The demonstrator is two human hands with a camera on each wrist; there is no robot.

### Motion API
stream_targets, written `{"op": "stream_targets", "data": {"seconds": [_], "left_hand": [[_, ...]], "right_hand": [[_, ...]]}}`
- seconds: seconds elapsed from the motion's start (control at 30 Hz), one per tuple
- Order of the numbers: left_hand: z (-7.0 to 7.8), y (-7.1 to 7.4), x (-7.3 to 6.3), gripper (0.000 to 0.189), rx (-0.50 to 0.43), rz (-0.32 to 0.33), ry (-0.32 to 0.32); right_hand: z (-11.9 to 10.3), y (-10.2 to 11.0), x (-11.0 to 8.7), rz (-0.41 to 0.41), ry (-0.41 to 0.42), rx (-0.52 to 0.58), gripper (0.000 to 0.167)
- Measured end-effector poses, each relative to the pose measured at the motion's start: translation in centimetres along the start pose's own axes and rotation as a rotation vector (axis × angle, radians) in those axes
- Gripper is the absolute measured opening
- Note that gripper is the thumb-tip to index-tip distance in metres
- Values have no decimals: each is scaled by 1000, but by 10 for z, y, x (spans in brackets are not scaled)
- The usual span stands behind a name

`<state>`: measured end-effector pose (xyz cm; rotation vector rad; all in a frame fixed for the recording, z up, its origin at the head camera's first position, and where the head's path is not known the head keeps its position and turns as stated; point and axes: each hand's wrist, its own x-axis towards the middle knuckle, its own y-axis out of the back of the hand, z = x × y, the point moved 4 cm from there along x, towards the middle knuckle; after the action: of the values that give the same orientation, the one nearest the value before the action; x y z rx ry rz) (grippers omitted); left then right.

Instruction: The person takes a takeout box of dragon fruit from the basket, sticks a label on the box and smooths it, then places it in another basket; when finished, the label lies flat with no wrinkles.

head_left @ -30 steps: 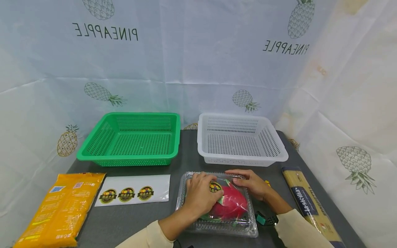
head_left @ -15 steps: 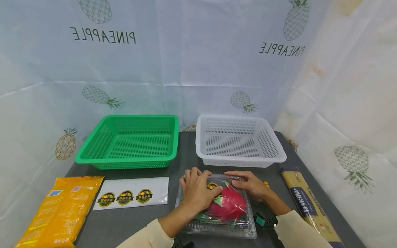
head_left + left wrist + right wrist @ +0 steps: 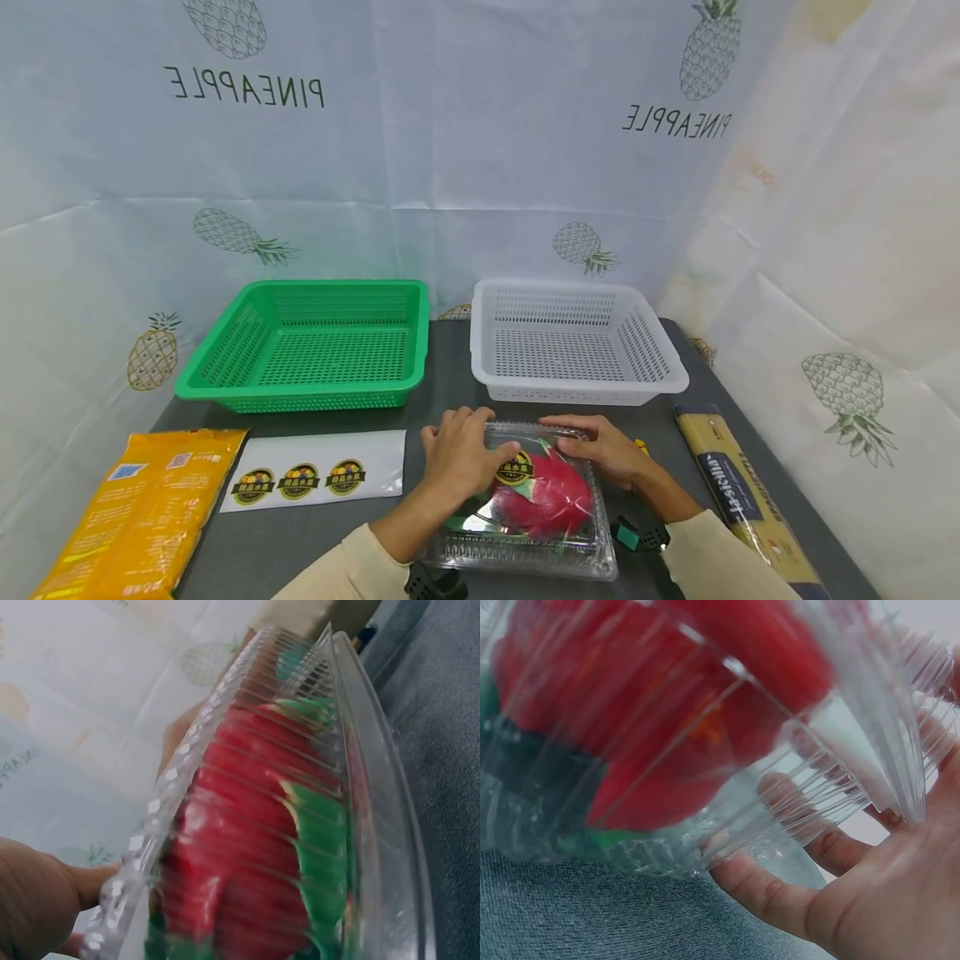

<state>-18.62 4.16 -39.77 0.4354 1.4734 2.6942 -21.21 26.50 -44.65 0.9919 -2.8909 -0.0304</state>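
1. Head view: a clear lidded box (image 3: 517, 557) stands toward the near side of the worktop (image 3: 450, 367), right of centre. A red dragon fruit (image 3: 553, 497) lies inside; a round black-and-gold sticker (image 3: 515, 468) is on the lid.
2. Head view: the left hand (image 3: 459, 454) is spread wide over the box's far left corner, thumb extended on the lid beside the sticker. The right hand (image 3: 611, 454) holds the far right corner, thumb on top.
3. Head view: a green basket (image 3: 300, 392) and a white basket (image 3: 577, 391) stand along the worktop's far edge. An orange packet (image 3: 142, 508) lies by the left edge, a label sheet (image 3: 382, 467) beside it; a tan packet (image 3: 738, 492) lies along the right edge.
4. Left wrist view: a digit of the left hand touches the lid's rim; the fruit shows through the ribbed wall.
5. Right wrist view: the right hand's fingers are spread at the box's corner, partly behind clear plastic.
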Motion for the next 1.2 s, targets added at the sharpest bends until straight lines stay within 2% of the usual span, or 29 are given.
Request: {"op": "stream_targets", "data": {"seconds": [0.23, 0.53, 0.83, 0.97, 1.1, 1.2], "left_hand": [[-6, 2, 1, 44, -62, -14, 8], [-16, 5, 4, 40, -147, -91, 14], [-22, 6, 3, 43, -267, -175, -98], [-24, 8, 3, 50, -314, -244, -142], [-26, 9, 4, 59, -346, -318, -170], [-27, 9, 4, 64, -340, -344, -174]], "right_hand": [[1, 0, 0, -14, 12, -6, 42], [0, -2, 1, -16, 11, -2, 43], [3, 0, 0, 5, 2, 0, 43], [4, 0, 0, 7, -2, -1, 43], [4, 0, -1, 5, 1, 4, 42], [5, 0, -1, 9, 0, 5, 42]]}}
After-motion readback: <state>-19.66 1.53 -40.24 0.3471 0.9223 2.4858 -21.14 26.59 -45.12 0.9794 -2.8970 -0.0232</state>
